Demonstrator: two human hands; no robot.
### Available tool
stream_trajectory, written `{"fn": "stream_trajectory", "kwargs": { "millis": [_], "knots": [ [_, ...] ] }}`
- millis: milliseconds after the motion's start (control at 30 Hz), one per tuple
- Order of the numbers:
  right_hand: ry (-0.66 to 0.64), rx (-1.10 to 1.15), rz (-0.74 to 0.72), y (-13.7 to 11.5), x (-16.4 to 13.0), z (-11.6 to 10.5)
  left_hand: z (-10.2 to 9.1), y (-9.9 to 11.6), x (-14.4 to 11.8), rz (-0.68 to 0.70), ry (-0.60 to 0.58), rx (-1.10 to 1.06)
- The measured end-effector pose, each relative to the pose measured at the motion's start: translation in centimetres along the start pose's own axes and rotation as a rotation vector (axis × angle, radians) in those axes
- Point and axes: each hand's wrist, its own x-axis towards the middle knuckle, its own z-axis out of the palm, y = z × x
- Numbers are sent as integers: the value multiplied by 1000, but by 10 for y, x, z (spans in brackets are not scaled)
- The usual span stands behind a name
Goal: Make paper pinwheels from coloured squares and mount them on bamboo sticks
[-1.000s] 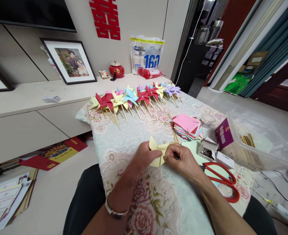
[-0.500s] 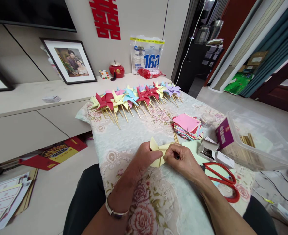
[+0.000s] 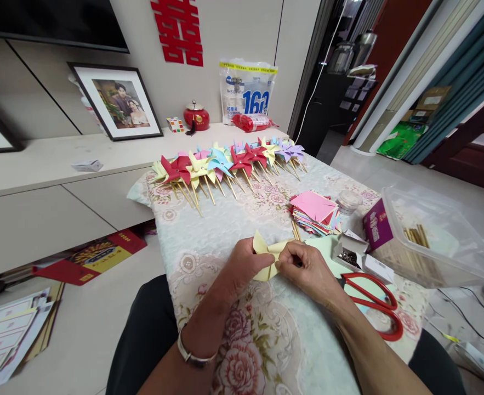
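Observation:
A pale yellow paper pinwheel [image 3: 261, 244], its blades folded inward, is held between my two hands above the table's near side. My left hand [image 3: 242, 269] grips its left side, thumb pressed toward the centre. My right hand [image 3: 305, 267] pinches at the middle with thumb and forefinger; anything small between those fingertips is hidden. Close by on the right lie red-handled scissors [image 3: 383, 307] and a small white box of metal pins [image 3: 351, 253]. Thin wooden sticks [image 3: 295, 230] lie just beyond my right hand.
Finished pinwheels [image 3: 225, 162] on sticks lie across the table's far side. A stack of slit coloured paper squares [image 3: 313, 208] sits by a round clear container [image 3: 349, 202]. A clear plastic bin [image 3: 443, 241] holding sticks stands at the right edge. Flowered cloth [image 3: 242, 356] covers the table.

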Motion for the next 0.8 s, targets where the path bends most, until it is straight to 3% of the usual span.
{"fn": "stream_trajectory", "kwargs": {
  "millis": [800],
  "knots": [
    [-2, 41, 19, 2, 0, 1, -1, -8, 6, 26, 12, 60]
  ]
}}
